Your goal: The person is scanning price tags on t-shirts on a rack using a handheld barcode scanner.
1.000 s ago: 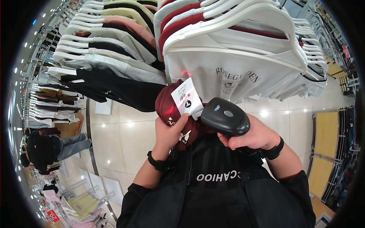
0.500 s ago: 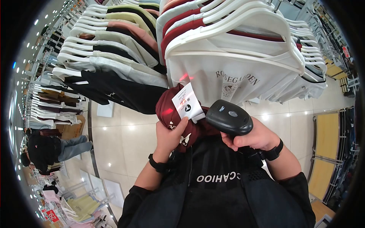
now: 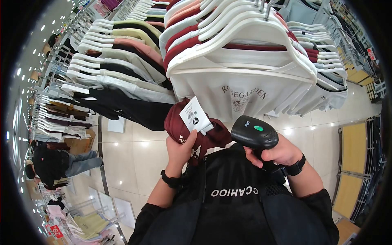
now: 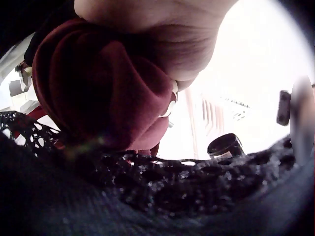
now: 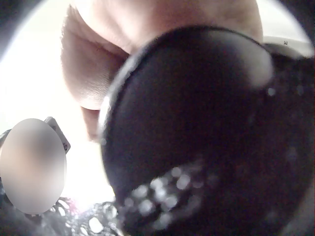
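A bundled dark red garment [image 3: 175, 118] with white print is gripped by the left hand [image 3: 179, 151], whose thumb presses a white paper tag [image 3: 194, 115] against it. In the left wrist view the garment [image 4: 98, 88] bulges below the left hand [image 4: 162, 29]. The right hand [image 3: 283, 153] holds a black handheld scanner [image 3: 254, 132] by its handle, just right of the garment and apart from it; a green light shows on its top. In the right wrist view the scanner's dark round end [image 5: 197, 128] covers much of the right hand [image 5: 118, 44].
White hangers carry a white printed shirt [image 3: 241, 90] in front, with red and white tops behind. Black and pale shirts [image 3: 134, 114] hang at the left. A person in dark clothes [image 3: 49, 163] is bent over at the far left. Yellow panels [image 3: 353, 147] stand at the right.
The scanner has moved right, away from the tag, and its red light on the garment and shirt is gone. Its top light has turned green. The view has shifted slightly.
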The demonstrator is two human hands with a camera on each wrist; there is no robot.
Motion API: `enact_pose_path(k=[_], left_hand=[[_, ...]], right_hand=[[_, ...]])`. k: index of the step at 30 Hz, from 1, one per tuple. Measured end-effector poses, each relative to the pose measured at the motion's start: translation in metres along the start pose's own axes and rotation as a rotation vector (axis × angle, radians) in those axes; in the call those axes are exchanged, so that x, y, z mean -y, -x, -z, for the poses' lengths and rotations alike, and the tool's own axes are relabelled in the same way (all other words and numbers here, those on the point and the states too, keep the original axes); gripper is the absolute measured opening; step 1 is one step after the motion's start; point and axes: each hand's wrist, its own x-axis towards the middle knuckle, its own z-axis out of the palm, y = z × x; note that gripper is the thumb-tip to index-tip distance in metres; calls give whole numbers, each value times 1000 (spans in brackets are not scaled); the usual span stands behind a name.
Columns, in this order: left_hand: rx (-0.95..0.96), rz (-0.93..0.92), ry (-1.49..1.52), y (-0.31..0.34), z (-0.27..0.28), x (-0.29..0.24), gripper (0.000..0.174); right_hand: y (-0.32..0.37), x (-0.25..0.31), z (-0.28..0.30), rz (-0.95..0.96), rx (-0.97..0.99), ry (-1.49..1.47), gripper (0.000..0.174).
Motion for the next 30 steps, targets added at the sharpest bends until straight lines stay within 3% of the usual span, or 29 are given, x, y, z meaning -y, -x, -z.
enact_pose_path(k=[5,7,10,12,13,16,18,20,22,24,28,29,30], left_hand=[[-37,-29,-57,2,-13,-4,30],[-20,-58,-204,6,-18,-10,30],[121,-182,-458,11,-28,-28,33],[234,-310,-664,9,-31,-40,44],[268,-432,-678,5,-35,-42,57],[364,-568,-810,-2,-47,-73,66],[362,-660,-829,-8,-57,-91,63],[490,-730,-1074,-9,-67,-118,57],[535,-807,-1031,-10,-84,-133,55],[582,-886,-985,-6,-100,-149,55],[647,-850,-802,2,-121,-185,47],[633,-791,-604,3,-126,-193,46],[614,-728,-406,3,-130,-198,47]], right_hand=[[16,11,14,-10,63,-3,40],[25,29,13,-136,-8,65,40],[37,47,13,-56,-32,301,43],[45,62,14,-58,-23,323,48],[49,70,13,-36,-25,352,48],[57,83,20,-3,-24,387,51],[63,87,26,29,-48,468,56],[68,91,30,57,-79,548,60],[72,94,33,85,-117,630,64],[67,93,35,309,-163,883,73],[57,86,35,430,-133,820,84],[56,79,42,403,-104,794,95],[55,71,48,407,-104,800,95]])
